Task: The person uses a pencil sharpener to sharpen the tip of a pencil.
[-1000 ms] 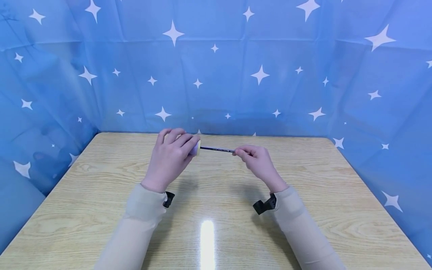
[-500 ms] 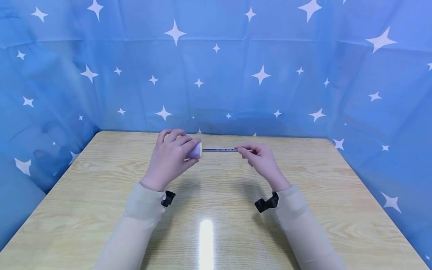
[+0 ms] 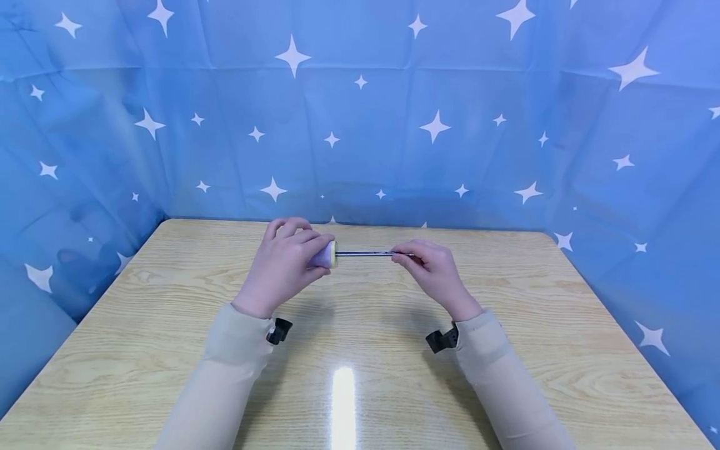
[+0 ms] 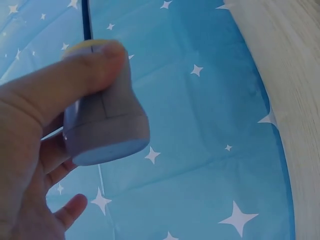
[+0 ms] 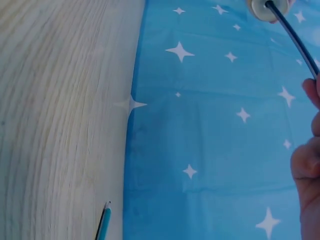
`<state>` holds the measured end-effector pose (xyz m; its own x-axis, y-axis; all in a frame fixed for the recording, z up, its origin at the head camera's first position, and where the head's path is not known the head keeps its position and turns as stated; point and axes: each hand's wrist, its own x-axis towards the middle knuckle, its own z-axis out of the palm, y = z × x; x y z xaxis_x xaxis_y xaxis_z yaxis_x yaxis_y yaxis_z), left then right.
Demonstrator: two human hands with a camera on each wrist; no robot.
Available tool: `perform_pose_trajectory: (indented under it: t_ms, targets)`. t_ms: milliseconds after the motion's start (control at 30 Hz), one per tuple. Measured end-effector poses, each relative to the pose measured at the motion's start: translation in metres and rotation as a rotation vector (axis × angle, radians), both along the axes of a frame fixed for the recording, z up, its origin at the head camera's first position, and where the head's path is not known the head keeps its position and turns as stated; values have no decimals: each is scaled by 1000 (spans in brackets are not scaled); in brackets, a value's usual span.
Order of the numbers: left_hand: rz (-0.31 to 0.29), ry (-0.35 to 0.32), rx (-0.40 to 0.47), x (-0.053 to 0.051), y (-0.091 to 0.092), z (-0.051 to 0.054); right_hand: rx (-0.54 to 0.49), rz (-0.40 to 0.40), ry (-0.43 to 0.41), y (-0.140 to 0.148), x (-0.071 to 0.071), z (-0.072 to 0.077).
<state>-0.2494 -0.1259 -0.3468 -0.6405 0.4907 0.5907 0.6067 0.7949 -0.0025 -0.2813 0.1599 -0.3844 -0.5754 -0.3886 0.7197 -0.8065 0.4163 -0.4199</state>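
My left hand (image 3: 281,265) holds a small purple pencil sharpener (image 3: 322,257) with a pale yellow rim, above the table. In the left wrist view, the thumb lies along the sharpener (image 4: 107,122), which widens towards its flat base. A dark pencil (image 3: 364,254) sticks out of the rim, roughly level, pointing right. My right hand (image 3: 435,275) pinches it between thumb and fingers, a short way from the sharpener. In the right wrist view, the pencil (image 5: 295,40) enters the sharpener's round mouth (image 5: 265,9). The tip inside is hidden.
The wooden table (image 3: 360,312) spreads below both hands, its far edge against a blue curtain (image 3: 360,125) with white stars. A teal, pencil-like thing (image 5: 104,225) shows at the bottom of the right wrist view. Both wrists carry black cameras (image 3: 442,340).
The right fingers have shifted on the pencil, and the printing that showed along its shaft has turned mostly out of sight. More of the sharpener shows than at first. Both arms stay nearly still.
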Motion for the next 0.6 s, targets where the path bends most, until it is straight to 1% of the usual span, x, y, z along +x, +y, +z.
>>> perform_pose_trajectory:
  t_ms: [67, 133, 267, 367, 433, 533, 600]
  targets:
    - [10, 36, -13, 0, 2, -1, 14, -29, -41, 0, 1, 0]
    - [20, 90, -23, 1, 3, -1, 14, -56, -116, 0, 3, 1]
    - [38, 203, -35, 2, 8, -1, -2, -99, -322, 0, 5, 3]
    - [51, 251, -35, 2, 10, -1, -20, -111, -504, 0, 6, 7]
    - [58, 268, -31, 2, 11, -1, -37, -102, -625, -1, 6, 8]
    - [61, 286, -30, 2, 12, -1, -86, -50, -809, 1, 4, 10]
    - [56, 276, -38, 2, 13, -1, -109, -8, -896, 4, 2, 9]
